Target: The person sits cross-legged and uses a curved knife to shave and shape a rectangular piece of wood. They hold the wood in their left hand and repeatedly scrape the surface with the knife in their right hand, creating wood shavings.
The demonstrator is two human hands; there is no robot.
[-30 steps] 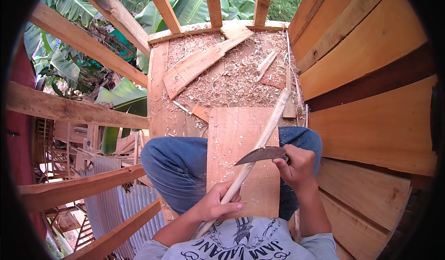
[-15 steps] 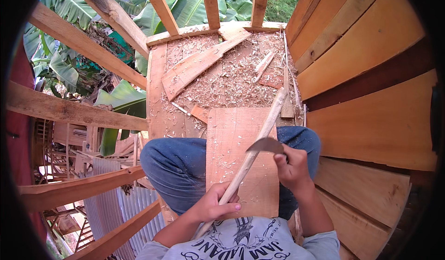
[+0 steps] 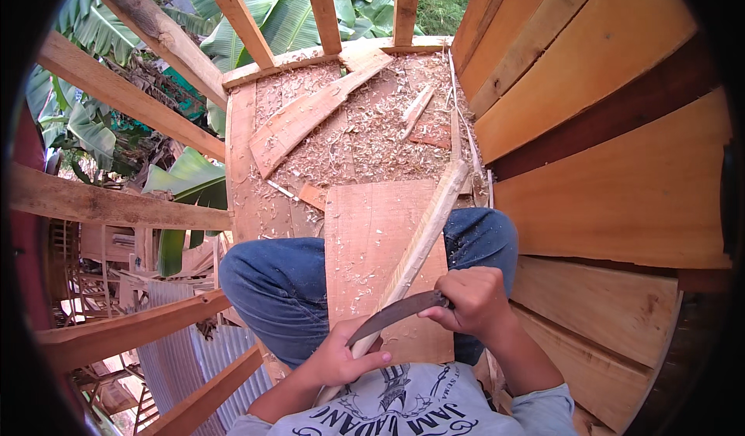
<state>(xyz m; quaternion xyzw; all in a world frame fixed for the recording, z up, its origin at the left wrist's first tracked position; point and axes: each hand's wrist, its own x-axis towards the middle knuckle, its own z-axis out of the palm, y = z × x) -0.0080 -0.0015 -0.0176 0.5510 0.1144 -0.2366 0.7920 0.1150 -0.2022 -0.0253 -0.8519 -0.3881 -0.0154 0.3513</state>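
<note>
Sitting on a plank floor [image 3: 256, 203] high among bare timber framing, we brace a long pale wooden strip [image 3: 423, 238] so a blade can run along it. Our left hand [image 3: 339, 358] closes its fingers around the strip's near end, close to our belly, pinning it so it cannot slide back. The far end rests out on the floor among the shavings [image 3: 365, 137], so the strip slopes away from us across a flat board [image 3: 372, 234] laid over our knees in blue jeans [image 3: 272, 288]; the board seems to serve as a work surface and to keep the edge off our legs.

Our right hand [image 3: 473, 304] is wrapped tight round the handle of a curved dark knife [image 3: 396, 317], whose blade reaches leftward and lies across the strip just above the left hand. The point comes very near the left fingers; we cannot tell whether it touches them.

A broader offcut plank [image 3: 310, 114] lies aslant on the floor beyond, with smaller scraps [image 3: 419, 106] near it. A wall of wide boards [image 3: 605, 180] rises on our right, and banana leaves [image 3: 186, 184] show through the open frame on our left.
</note>
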